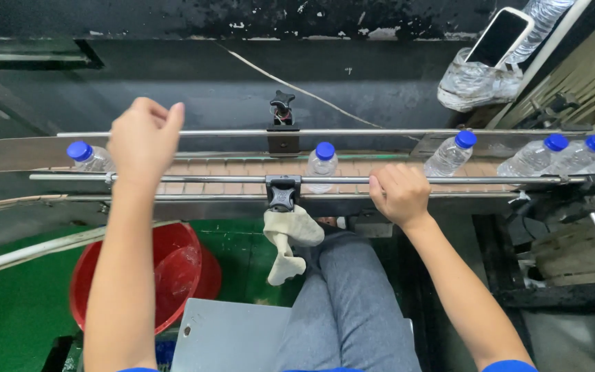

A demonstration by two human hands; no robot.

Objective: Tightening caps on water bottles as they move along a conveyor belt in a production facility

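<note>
A conveyor belt [201, 167] runs left to right between two steel guide rails. Clear plastic bottles with blue caps stand on it: one at the left [89, 158], one in the middle [322, 165], one right of centre [450, 154] and several bunched at the far right [573, 154]. My left hand [143, 138] hovers over the belt just right of the left bottle, fingers curled, holding nothing. My right hand [399, 193] is closed around the near guide rail [194, 179], between the middle bottle and the one right of centre.
A black clamp knob [282, 193] holds the near rail, with a pale cloth [289, 241] hanging below it. A red bucket [172, 272] stands on green floor at lower left. A phone [498, 36] rests on a plastic bag at upper right. My grey-trousered legs are below.
</note>
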